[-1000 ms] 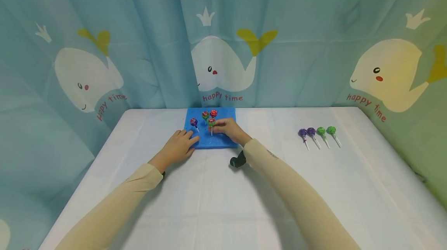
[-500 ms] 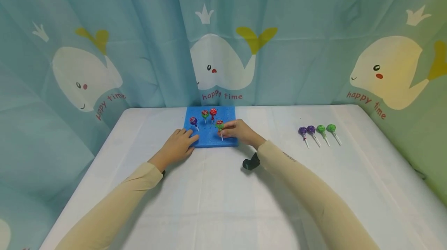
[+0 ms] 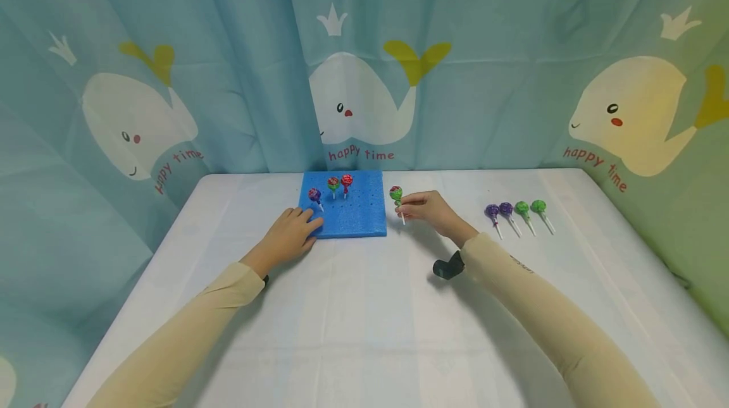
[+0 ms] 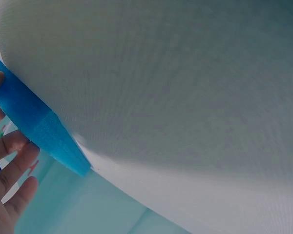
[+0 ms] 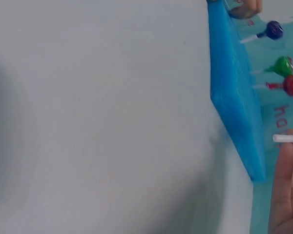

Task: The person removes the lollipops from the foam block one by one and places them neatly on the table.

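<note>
A blue foam board [image 3: 359, 215] with small holes lies at the back of the table. My left hand [image 3: 286, 234] rests on its front left corner; in the left wrist view the fingers [image 4: 12, 168] reach fairly straight along the edge. To the right of the board, above the table, my right hand [image 3: 431, 210] pinches a green-and-red lollipop [image 3: 395, 193] by its stick, candy end up. Three lollipops stand in the board: a purple one [image 3: 315, 195], tilted, a green-and-red one [image 3: 333, 184] and a red one [image 3: 347, 180]. The right wrist view shows the held stick [image 5: 285, 139], its candy out of frame.
On the right of the white-covered table [image 3: 353, 319] lie two purple lollipops [image 3: 506, 209] and two green lollipops [image 3: 538, 207] side by side. A black device [image 3: 448, 265] sits at my right wrist. Behind the table hangs a whale-print curtain [image 3: 478, 111].
My right hand has carried the green-and-red lollipop from over the board rightward, past its right edge. The left hand has stayed on the board's corner.
</note>
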Demonstrator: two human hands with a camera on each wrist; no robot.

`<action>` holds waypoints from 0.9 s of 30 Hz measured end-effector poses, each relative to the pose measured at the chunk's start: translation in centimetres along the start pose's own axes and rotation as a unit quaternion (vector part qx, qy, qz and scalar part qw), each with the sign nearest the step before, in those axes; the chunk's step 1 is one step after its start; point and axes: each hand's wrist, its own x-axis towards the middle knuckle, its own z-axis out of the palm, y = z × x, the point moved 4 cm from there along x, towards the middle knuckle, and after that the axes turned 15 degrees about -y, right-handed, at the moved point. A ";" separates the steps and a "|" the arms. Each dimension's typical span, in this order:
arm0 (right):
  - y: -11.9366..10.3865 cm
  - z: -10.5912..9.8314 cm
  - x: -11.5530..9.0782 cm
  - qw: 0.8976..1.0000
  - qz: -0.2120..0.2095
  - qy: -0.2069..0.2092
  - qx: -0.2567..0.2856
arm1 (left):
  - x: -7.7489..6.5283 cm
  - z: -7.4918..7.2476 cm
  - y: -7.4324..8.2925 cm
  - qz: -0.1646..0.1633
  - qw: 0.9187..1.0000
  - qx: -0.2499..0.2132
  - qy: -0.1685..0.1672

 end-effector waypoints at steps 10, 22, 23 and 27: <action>1.0 -4.4 -4.2 0.998 0.004 0.064 0.019 | 0.1 -0.1 0.0 -0.002 1.000 -0.003 -0.003; 2.6 -8.0 -8.7 0.990 0.074 0.115 -0.042 | 0.0 -0.2 0.0 -0.001 1.000 -0.003 -0.009; 2.7 -8.2 -9.0 0.988 0.084 0.120 -0.054 | 0.0 -0.2 0.0 -0.002 1.000 -0.002 -0.010; 3.4 -8.8 -10.1 0.980 0.115 0.132 -0.096 | 0.1 -0.1 -0.1 -0.004 1.000 0.005 -0.018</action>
